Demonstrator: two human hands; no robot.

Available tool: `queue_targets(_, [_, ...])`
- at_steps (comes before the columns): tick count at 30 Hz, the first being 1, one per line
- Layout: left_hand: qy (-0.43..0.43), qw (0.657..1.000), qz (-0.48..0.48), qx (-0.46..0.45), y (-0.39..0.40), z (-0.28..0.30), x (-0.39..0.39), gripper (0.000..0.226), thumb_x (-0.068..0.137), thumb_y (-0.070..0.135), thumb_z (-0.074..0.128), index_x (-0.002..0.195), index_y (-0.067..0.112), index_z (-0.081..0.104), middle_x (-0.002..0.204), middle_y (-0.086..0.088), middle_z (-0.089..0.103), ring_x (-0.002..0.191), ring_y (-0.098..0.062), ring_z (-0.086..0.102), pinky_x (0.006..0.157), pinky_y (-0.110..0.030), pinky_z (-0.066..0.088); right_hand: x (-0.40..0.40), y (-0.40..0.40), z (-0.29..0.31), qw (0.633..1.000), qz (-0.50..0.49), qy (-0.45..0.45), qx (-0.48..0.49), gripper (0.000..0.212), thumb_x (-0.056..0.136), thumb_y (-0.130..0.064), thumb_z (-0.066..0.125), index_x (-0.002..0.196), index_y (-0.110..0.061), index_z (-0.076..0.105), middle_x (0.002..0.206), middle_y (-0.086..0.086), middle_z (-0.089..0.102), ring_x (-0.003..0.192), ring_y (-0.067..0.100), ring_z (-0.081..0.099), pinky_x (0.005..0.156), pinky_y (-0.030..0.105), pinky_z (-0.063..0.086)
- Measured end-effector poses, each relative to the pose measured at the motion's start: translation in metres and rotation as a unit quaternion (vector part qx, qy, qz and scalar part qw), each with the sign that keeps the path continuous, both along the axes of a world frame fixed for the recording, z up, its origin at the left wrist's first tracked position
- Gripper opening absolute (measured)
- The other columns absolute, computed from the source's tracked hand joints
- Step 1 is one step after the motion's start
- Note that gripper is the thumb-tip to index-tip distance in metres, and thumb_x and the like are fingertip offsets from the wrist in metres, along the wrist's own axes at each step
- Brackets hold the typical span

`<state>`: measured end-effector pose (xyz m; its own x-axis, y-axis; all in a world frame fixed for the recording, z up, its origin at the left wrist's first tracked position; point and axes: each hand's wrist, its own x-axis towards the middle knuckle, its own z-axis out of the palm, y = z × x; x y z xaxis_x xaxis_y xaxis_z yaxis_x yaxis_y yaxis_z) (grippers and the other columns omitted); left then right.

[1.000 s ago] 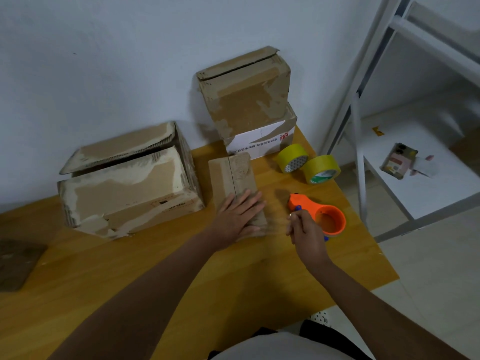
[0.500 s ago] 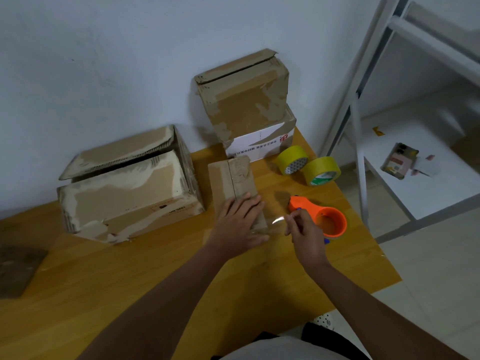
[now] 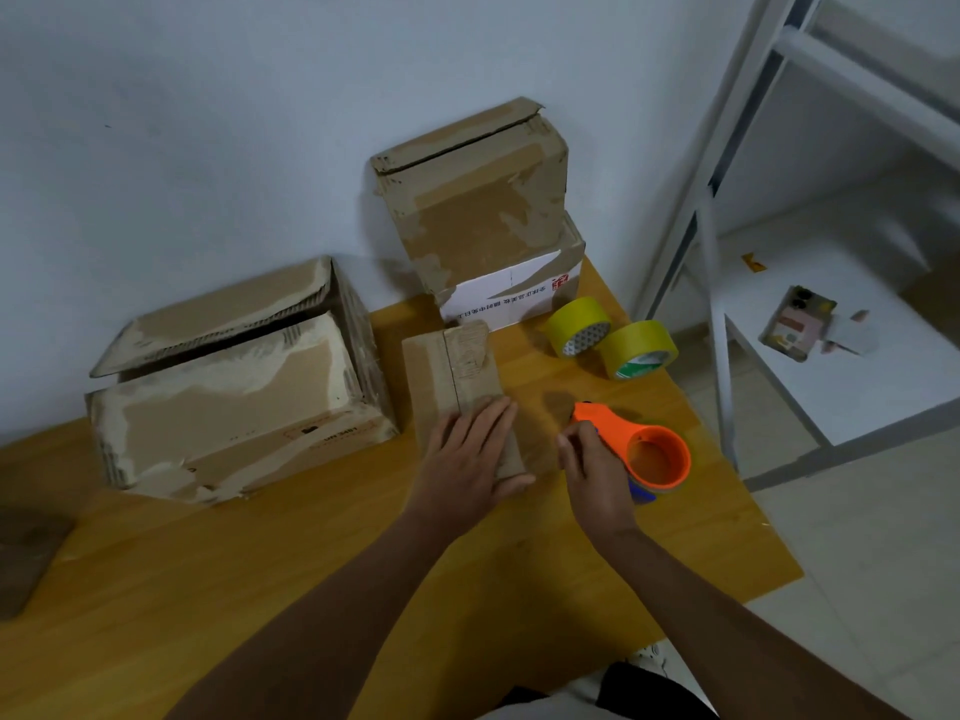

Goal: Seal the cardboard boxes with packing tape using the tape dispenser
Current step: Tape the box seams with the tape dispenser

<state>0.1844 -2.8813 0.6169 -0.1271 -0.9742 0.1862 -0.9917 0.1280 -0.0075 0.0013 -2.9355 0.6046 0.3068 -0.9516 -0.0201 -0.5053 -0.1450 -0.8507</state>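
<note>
Fingers of my left hand [image 3: 470, 452] lie flat and a bit spread on the small box [image 3: 457, 384] in the middle of the frame, so the box does not slide when I tape it. My right hand [image 3: 597, 475] is just beside the box, at its right side. Its fingers are curled at the front of the orange tape dispenser [image 3: 641, 449], and they seem to pinch the end of the clear tape, but the tape is too thin for me to see for sure. I think I hold it so I can stick the tape onto the box next. The dispenser sits on the wooden table [image 3: 311, 589], right of middle. Two yellow tape rolls [image 3: 608, 337] wait near it, a little higher up. A big box [image 3: 234, 387] with its flap up stands at the left. Two more boxes [image 3: 483, 226] are stacked by the wall, top middle, so they stay out of my way.
</note>
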Motion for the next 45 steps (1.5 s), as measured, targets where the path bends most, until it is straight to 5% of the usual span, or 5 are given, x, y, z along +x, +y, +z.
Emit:
queue_targets(7, [-0.013,1.0,-0.002,0.026,0.0,-0.005,0.002,0.091,0.09,0.076,0.037,0.152,0.009,0.032,0.154,-0.007,0.035,0.142,-0.025,0.033,0.112,-0.046,0.031,0.026,-0.011,-0.014,0.998,0.044,0.048,0.008,0.021,0.102,-0.025,0.044,0.095,-0.006,0.05,0.084,0.012,0.059,0.077,0.031,0.058,0.065,0.045,0.043])
queue_targets(22, [-0.03,0.998,0.016,0.061,-0.001,0.001,-0.002,0.094,0.084,0.067,0.06,0.152,0.009,0.031,0.156,-0.008,0.034,0.145,-0.026,0.031,0.111,-0.047,0.033,0.051,-0.01,-0.033,0.994,0.052,0.034,0.094,0.019,0.102,-0.026,0.044,0.101,-0.008,0.048,0.076,0.004,0.053,0.073,0.036,0.057,0.057,0.034,0.024])
queue_targets(28, [-0.03,0.996,0.02,0.084,-0.002,0.004,-0.002,0.094,0.085,0.066,0.057,0.154,0.009,0.028,0.157,-0.007,0.032,0.145,-0.026,0.029,0.111,-0.047,0.032,0.059,-0.028,-0.043,0.979,0.059,0.06,0.184,0.03,0.097,-0.001,0.049,0.126,0.006,0.051,0.119,0.026,0.056,0.113,0.038,0.054,0.098,0.044,0.041])
queue_targets(37, [-0.031,0.996,0.019,0.082,-0.002,0.002,0.0,0.09,0.086,0.059,0.061,0.153,0.01,0.027,0.157,-0.007,0.03,0.146,-0.025,0.027,0.112,-0.047,0.03,0.041,0.043,0.021,0.975,-0.023,-0.116,0.189,0.04,0.102,-0.032,0.044,0.141,-0.029,0.047,0.126,-0.022,0.053,0.102,-0.025,0.049,0.085,-0.001,0.038])
queue_targets(45, [-0.034,0.994,0.024,0.101,-0.001,0.01,-0.003,0.084,0.088,0.053,0.056,0.154,0.01,0.028,0.158,-0.007,0.03,0.146,-0.025,0.028,0.115,-0.047,0.027,0.042,0.029,0.022,0.979,0.088,-0.039,0.181,0.057,0.103,-0.037,0.037,0.154,-0.022,0.016,0.149,0.004,0.045,0.119,0.01,0.053,0.087,0.008,0.039])
